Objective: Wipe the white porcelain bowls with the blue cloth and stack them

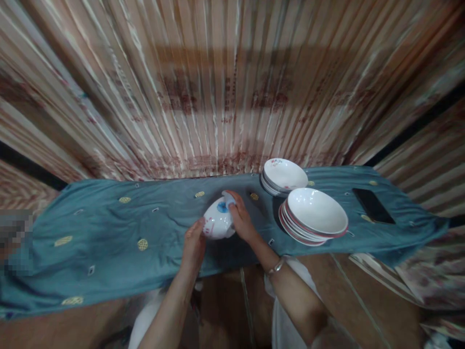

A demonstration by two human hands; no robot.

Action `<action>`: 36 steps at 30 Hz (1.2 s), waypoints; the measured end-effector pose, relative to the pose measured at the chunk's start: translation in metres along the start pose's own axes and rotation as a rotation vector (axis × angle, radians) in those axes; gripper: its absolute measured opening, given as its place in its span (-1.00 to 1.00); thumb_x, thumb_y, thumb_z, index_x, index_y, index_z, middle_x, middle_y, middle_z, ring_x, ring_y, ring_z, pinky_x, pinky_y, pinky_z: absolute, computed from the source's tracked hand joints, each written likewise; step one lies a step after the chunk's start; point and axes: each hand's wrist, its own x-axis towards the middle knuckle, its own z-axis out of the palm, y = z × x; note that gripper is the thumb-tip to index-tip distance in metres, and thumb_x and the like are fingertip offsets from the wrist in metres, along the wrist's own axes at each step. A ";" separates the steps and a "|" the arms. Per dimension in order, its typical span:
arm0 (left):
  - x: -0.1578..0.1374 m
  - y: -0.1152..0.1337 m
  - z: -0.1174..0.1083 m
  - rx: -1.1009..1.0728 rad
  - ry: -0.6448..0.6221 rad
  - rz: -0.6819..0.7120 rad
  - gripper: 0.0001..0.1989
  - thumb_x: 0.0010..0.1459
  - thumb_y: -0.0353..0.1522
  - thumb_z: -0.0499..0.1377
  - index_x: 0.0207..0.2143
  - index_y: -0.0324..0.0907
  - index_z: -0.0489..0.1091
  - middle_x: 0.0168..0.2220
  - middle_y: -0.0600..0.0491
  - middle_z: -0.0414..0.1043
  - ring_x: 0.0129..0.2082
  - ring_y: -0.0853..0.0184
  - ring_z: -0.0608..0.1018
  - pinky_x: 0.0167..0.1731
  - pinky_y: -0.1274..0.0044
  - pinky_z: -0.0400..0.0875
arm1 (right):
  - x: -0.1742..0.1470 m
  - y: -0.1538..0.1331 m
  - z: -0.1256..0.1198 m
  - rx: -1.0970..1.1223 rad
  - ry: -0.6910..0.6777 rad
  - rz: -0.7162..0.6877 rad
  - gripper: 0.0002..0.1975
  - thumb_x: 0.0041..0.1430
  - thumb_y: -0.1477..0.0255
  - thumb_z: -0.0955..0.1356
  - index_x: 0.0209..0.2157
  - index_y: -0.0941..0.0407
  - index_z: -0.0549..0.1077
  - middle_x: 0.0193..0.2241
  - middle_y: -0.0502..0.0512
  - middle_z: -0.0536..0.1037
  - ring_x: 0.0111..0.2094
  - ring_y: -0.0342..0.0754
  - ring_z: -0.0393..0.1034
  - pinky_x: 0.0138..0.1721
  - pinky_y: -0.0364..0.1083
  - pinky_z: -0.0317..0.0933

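Observation:
A white bowl (217, 222) with pink marks and a blue patch is tilted on its side above the cloth-covered table, between my two hands. My left hand (194, 238) is closed on its left edge, thumb and fingers gripping the rim area. My right hand (240, 215) presses a thin white cloth (228, 198) against the bowl's right side; whether it is fabric or paper I cannot tell. Right of my hands stands a stack of white bowls with red rims (316, 213). Behind it is another stack of white bowls (285, 174) with floral marks inside.
A teal tablecloth (109, 228) with yellow pineapple prints covers the narrow table. A black phone (373, 205) lies near its right end. A pleated patterned curtain (218, 97) hangs along the back edge. At the far left is a blurred-out patch.

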 end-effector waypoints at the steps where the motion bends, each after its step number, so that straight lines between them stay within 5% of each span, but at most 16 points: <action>1: 0.000 0.000 0.000 0.002 0.010 -0.011 -0.60 -0.35 -0.15 0.46 -0.47 -0.22 0.53 -0.50 0.03 0.55 -0.33 0.23 0.56 -0.20 0.45 0.41 | -0.001 0.006 0.002 0.060 0.020 0.045 -0.55 0.30 0.26 0.13 0.13 0.07 0.32 0.14 0.15 0.37 0.20 -0.02 0.20 0.28 0.02 0.01; 9: 0.001 0.003 -0.003 -0.035 0.042 -0.015 -0.59 -0.35 -0.18 0.47 -0.46 -0.26 0.54 -0.48 0.01 0.57 -0.37 0.25 0.58 -0.21 0.45 0.44 | 0.000 0.039 0.015 0.338 0.105 0.386 -0.42 0.23 0.05 0.12 0.07 0.13 0.38 0.01 0.20 0.50 0.09 0.14 0.35 0.18 0.16 0.18; 12: 0.001 0.002 -0.004 -0.031 0.051 -0.014 -0.56 -0.40 -0.18 0.48 -0.46 -0.27 0.54 -0.48 0.00 0.57 -0.34 0.22 0.58 -0.19 0.43 0.43 | -0.003 0.026 0.009 0.209 0.067 0.270 -0.46 0.29 0.15 0.10 0.13 0.13 0.34 0.11 0.19 0.43 0.17 0.08 0.27 0.25 0.13 0.08; 16: 0.002 0.000 -0.003 -0.040 0.049 -0.003 -0.56 -0.36 -0.18 0.47 -0.43 -0.27 0.55 -0.45 -0.01 0.57 -0.30 0.22 0.58 -0.16 0.41 0.41 | -0.014 -0.007 0.002 -0.107 -0.025 -0.050 -0.51 0.34 0.33 0.10 0.25 0.07 0.21 0.28 0.10 0.20 0.31 -0.03 0.02 0.35 0.08 -0.11; 23: 0.007 0.000 -0.009 -0.025 0.015 0.036 -0.65 -0.26 -0.21 0.43 -0.41 -0.22 0.56 -0.40 0.03 0.58 -0.30 0.26 0.57 -0.17 0.46 0.41 | -0.041 -0.037 0.018 -0.657 -0.165 -0.440 -0.50 0.28 0.44 0.22 0.25 0.07 0.23 0.32 0.17 0.14 0.37 0.18 -0.20 0.30 0.28 -0.18; 30: 0.010 -0.003 -0.015 -0.059 0.015 0.053 -0.70 -0.27 -0.27 0.43 -0.44 -0.23 0.56 -0.39 0.04 0.59 -0.36 0.35 0.55 -0.22 0.54 0.41 | -0.040 -0.041 0.017 -0.736 -0.209 -0.514 -0.51 0.27 0.39 0.25 0.23 0.03 0.26 0.28 0.11 0.23 0.34 0.16 -0.12 0.31 0.22 -0.20; 36: 0.010 -0.004 -0.013 -0.068 -0.001 0.033 -0.66 -0.26 -0.23 0.43 -0.40 -0.24 0.57 -0.39 0.01 0.59 -0.38 0.32 0.56 -0.26 0.51 0.43 | -0.030 -0.042 0.012 -0.634 -0.155 -0.398 -0.50 0.26 0.39 0.23 0.23 0.05 0.26 0.29 0.13 0.20 0.35 0.14 -0.13 0.31 0.23 -0.22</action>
